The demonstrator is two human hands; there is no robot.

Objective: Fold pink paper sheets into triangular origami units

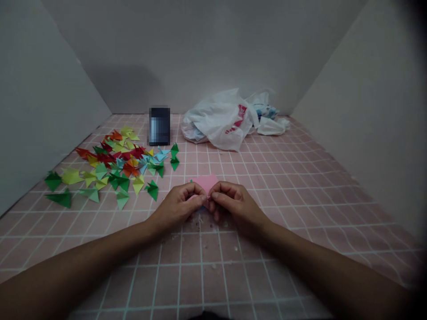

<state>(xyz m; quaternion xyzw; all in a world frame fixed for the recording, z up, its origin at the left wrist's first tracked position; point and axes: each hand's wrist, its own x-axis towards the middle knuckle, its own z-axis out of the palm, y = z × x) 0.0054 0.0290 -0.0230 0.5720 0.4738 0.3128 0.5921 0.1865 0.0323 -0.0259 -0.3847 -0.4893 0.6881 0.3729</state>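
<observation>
My left hand [187,200] and my right hand [231,202] meet near the middle of the table. Both are closed, thumbs pressed to fingers, pinching a small piece of pink paper [206,181] between them. Part of the pink paper shows flat beyond the fingertips; the rest is hidden by my hands. A bit of green peeks out at its left edge, too small to name. To the left lie many folded paper cranes in green, yellow, red, orange and light blue, the closest a dark green crane [152,190].
A dark, blurred rectangular object [159,126] stands upright behind the cranes. Crumpled white plastic bags [223,118] lie against the back wall. Walls enclose the pink checked tablecloth [293,258] at left, back and right. Small scraps lie just below my hands.
</observation>
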